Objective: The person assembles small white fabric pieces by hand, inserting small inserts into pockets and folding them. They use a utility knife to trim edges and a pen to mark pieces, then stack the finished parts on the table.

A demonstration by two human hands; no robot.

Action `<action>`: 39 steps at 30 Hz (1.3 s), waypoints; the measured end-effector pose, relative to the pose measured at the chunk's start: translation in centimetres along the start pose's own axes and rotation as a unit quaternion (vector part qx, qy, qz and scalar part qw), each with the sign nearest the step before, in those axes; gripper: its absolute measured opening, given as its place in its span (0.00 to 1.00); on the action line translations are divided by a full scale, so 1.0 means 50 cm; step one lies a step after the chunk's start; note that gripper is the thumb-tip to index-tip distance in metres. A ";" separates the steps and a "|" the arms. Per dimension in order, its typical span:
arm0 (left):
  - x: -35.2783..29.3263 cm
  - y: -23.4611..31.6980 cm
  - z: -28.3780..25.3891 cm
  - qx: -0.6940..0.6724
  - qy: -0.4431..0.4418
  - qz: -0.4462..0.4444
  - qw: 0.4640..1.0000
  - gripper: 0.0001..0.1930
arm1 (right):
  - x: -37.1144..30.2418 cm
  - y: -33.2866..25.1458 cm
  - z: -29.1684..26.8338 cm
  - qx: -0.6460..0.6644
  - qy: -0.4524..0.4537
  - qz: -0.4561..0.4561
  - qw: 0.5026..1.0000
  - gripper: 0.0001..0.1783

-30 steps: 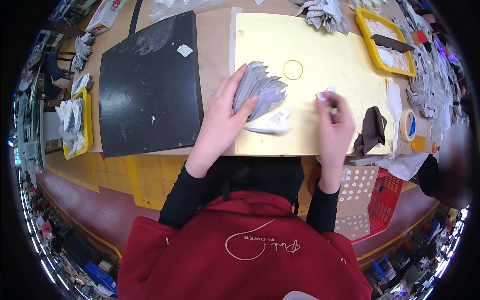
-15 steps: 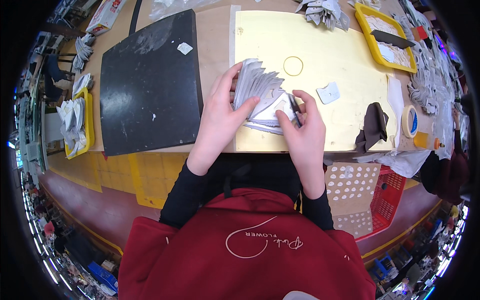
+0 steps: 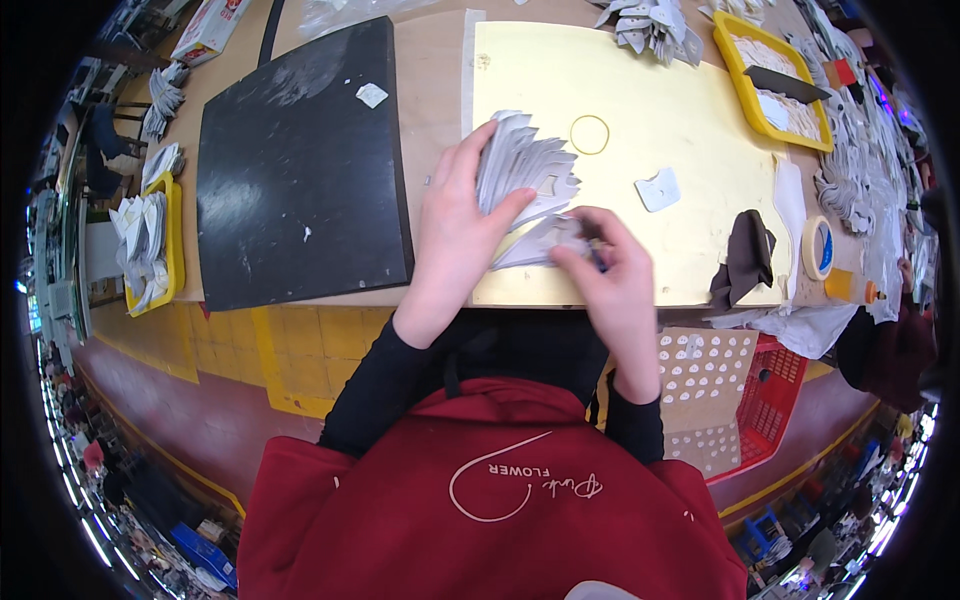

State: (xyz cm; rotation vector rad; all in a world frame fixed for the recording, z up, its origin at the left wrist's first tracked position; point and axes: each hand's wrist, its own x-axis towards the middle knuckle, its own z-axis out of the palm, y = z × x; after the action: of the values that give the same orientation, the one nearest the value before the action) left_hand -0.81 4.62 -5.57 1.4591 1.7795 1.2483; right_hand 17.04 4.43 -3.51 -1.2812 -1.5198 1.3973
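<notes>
Across the brown-covered worktable (image 3: 432,70), biggest item is a pale yellow sheet (image 3: 690,120), with a black slab (image 3: 300,170) lying left of it. Yellow tray (image 3: 738,85) at far right, strips and pale pieces inside, dark divider across it. Left hand (image 3: 452,240) on the sheet's left edge, fingers behind and thumb in front, clamped on a fanned stack of grey cut pieces (image 3: 520,170). Right hand (image 3: 615,268) just right of it, thumb and fingers at a few lower grey pieces (image 3: 533,246) that splay toward the near edge of the sheet; motion blur there, so can't tell if they are pinched. Dark brown piece (image 3: 743,262) lies folded near the right edge, tape roll (image 3: 809,248) beyond it. Single pale notched piece (image 3: 658,189) flat on the sheet, apart from both hands. Yellow rubber band (image 3: 573,135) flat above the right hand, near the stack.
</notes>
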 end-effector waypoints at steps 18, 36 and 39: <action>-0.009 0.058 0.016 0.051 -0.031 0.113 0.992 0.14 | 0.080 0.008 -0.053 -0.050 0.060 -0.003 0.997 0.17; -0.045 0.035 0.048 0.117 0.013 0.210 0.971 0.17 | -0.006 0.000 -0.031 -0.036 0.144 -0.041 0.988 0.23; -0.046 0.029 0.047 0.115 0.010 0.214 0.970 0.18 | 0.016 -0.008 -0.030 -0.078 0.116 -0.064 0.988 0.22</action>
State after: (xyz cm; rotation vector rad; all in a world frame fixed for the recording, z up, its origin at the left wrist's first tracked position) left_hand 2.51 3.19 -5.66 2.0535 1.7226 1.2887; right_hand 18.15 5.67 -2.94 -1.3620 -1.5435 1.0258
